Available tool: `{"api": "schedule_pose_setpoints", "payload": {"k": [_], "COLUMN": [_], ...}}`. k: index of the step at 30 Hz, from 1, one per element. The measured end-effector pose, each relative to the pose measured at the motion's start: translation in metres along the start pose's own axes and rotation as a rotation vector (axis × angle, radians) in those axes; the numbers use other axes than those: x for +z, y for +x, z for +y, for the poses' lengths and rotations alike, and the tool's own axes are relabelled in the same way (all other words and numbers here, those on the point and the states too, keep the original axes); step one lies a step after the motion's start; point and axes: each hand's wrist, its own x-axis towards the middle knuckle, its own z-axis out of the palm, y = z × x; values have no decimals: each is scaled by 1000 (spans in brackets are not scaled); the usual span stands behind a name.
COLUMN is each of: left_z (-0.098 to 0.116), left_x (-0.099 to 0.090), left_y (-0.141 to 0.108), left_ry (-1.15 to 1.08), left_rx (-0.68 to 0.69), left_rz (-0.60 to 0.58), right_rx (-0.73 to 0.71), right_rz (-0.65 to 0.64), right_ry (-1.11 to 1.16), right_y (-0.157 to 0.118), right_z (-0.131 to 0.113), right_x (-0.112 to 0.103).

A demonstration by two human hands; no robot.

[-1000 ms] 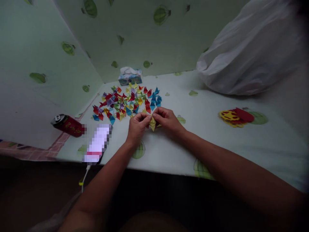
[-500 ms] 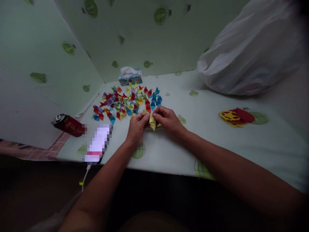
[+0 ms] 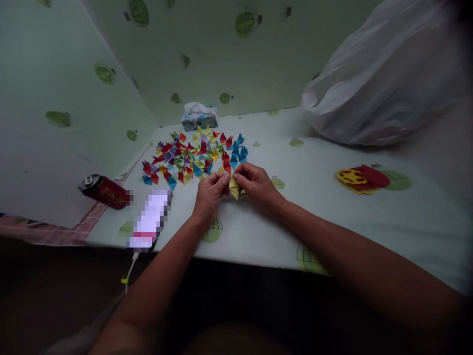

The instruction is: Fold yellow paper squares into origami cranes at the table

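Note:
A small piece of folded yellow paper (image 3: pixel 234 189) is pinched between my two hands, its pointed end toward me. My left hand (image 3: pixel 211 193) grips its left side with thumb and fingertips. On the right side, my right hand (image 3: pixel 257 183) pinches it near the top, and the fingers hide part of the folds. Just beyond my hands, many small folded paper cranes (image 3: pixel 188 157) in red, blue, yellow, green and purple lie spread over the table.
A tissue box (image 3: pixel 199 121) stands behind the cranes. To the left are a red can (image 3: pixel 105 191) and a phone (image 3: pixel 151 217) with a cable (image 3: pixel 130 271). Yellow and red cut-out pieces (image 3: pixel 360 179) lie at right, below a big white plastic bag (image 3: pixel 377 84). The table's front edge runs below my hands.

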Motion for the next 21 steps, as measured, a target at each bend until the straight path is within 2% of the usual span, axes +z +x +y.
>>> {"api": "schedule_pose_setpoints", "payload": {"k": [14, 21], "left_z": [0, 0], "left_x": [1, 1], "left_y": [-1, -1], "left_ry": [50, 40], "left_rx": [21, 49], "left_rz": [11, -10], "right_rx": [-46, -44], "right_rz": [54, 74], "right_ry": [-109, -87], "right_y": [-4, -3], "right_z": [1, 0], "right_x": [6, 6]}}
